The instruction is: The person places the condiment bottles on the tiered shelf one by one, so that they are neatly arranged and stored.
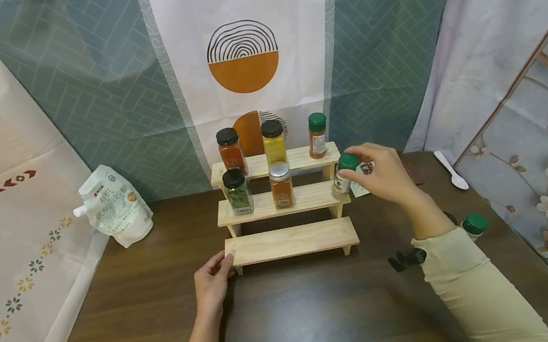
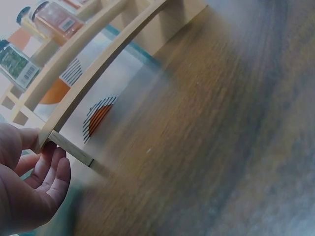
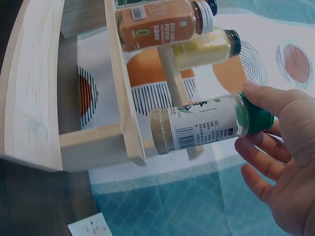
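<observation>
My right hand (image 1: 386, 174) pinches the green cap of a spice jar (image 3: 202, 123) with a white label. The jar is upright at the right end of the middle tier of a wooden step rack (image 1: 303, 197); I cannot tell whether its base touches the wood. My left hand (image 1: 211, 283) holds the left end of the lowest tier, thumb on top and fingers below, as the left wrist view shows. Also on the middle tier stand a black-capped jar of green herbs (image 1: 238, 196) and a silver-capped orange-brown jar (image 1: 281, 187).
On the top tier are a red jar (image 1: 232, 152), a yellow jar (image 1: 274, 145) and a green-capped jar (image 1: 318, 136). A white spouted pouch (image 1: 120, 206) leans at left. At right lie a white spoon (image 1: 452, 170) and green-capped jars (image 1: 475, 223), partly behind the right forearm.
</observation>
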